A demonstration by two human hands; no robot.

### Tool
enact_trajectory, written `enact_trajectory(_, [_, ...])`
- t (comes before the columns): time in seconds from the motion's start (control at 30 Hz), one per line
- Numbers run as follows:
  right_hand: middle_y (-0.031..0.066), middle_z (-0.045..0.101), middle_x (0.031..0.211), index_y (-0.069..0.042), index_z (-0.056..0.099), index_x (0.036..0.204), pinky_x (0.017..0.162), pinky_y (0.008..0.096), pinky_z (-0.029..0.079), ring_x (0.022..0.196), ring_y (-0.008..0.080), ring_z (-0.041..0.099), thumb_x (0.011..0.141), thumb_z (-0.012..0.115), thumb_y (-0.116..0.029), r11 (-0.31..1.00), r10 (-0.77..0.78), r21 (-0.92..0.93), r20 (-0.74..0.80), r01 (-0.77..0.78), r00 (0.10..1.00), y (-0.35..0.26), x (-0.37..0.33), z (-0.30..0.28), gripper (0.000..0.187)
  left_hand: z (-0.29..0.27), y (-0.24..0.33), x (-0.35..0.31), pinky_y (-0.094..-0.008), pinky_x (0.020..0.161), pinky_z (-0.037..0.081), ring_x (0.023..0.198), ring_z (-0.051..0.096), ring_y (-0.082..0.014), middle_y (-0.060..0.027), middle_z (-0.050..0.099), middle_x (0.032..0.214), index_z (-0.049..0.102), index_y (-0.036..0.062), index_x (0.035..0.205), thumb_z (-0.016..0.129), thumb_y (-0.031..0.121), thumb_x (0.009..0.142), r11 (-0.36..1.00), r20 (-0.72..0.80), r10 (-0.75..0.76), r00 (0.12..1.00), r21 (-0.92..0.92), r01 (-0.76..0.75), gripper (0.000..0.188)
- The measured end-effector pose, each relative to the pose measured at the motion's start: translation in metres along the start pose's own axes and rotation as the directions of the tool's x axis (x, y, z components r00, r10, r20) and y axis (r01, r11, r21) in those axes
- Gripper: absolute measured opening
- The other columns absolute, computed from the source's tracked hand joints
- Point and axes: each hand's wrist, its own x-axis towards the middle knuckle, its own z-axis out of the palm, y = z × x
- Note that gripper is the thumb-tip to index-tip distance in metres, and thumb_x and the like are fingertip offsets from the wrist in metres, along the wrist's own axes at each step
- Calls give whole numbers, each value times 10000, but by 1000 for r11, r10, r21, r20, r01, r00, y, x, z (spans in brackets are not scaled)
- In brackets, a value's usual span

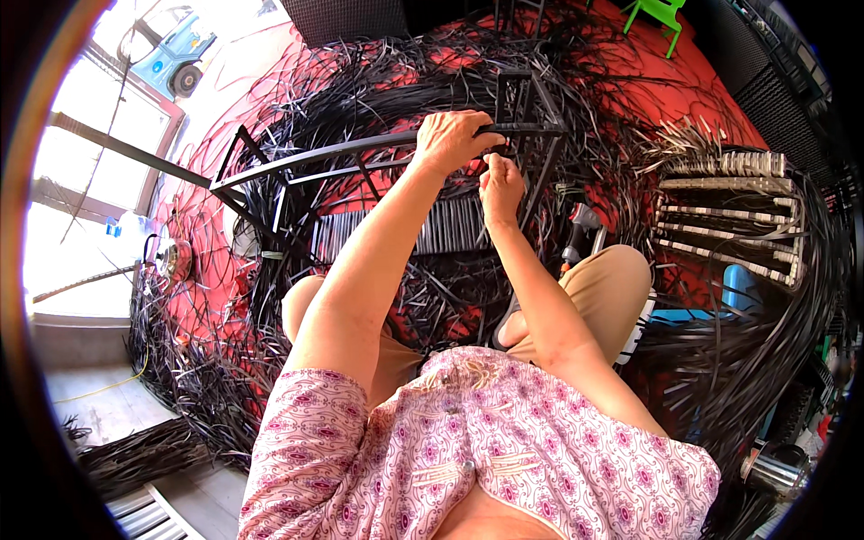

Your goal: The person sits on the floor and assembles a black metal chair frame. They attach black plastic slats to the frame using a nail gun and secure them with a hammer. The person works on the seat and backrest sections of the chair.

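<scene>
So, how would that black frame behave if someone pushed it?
The black frame probably stays stiff, its bars being joined at corners. It may be light for its size: slim bars, open gaps. Black strips lie around it, so it might snag.

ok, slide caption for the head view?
Left hand and right hand at a black frame, amid black strips on red floor.

Can't tell what R hand (502, 187) pinches, upper ctr: too small. Blk metal frame (315, 155) partly hidden behind L hand (453, 139) & forearm (378, 238). Green chair (661, 11), upper R, & dark woven panel (346, 20), top ctr, cut off by top edge. White slatted rack (151, 513), lower L, cut off too. Red floor (720, 112) mostly hidden under blk strips (360, 99).
</scene>
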Motion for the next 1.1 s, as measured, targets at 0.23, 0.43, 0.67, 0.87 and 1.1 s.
enact_trajectory(0.23, [158,664,846,-58,692,924,706,449,505,786,359,649,978,445,-447,247,-218,-931,218,270,951,-33,-19,-55,464,6,13,-27,-411,695,507,779,660,-296,-68,665,805,643,95,832,641,489,838,992,-106,103,989,79,-95,394])
enact_trajectory(0.43, [156,684,911,-41,685,911,714,431,499,847,342,652,952,536,-292,422,-497,-687,370,591,785,-142,4,-40,295,13,17,-49,-379,712,490,774,642,-246,-41,622,770,615,106,857,646,482,834,973,-136,176,975,177,-151,378])
enact_trajectory(0.67, [167,718,862,35,677,961,510,309,566,585,218,689,940,520,-405,377,816,-920,384,107,432,-102,100,-6,468,22,30,-57,-360,715,483,766,640,-220,-23,616,754,622,131,907,683,458,805,969,-163,209,964,168,-182,348])
enact_trajectory(0.87, [118,712,838,25,678,978,528,277,554,659,197,696,799,732,-206,544,713,-837,495,52,496,-88,112,-16,297,17,34,-61,-388,691,495,763,652,-251,-46,645,770,646,112,897,681,490,804,976,-136,161,978,167,-137,391])
enact_trajectory(1.1, [61,694,841,10,588,1141,517,205,501,653,116,667,793,746,-29,923,256,-379,479,-65,840,-126,70,-7,384,-8,40,-51,-416,684,504,768,676,-285,-86,696,763,718,129,1011,713,548,756,990,139,-134,981,52,128,490])
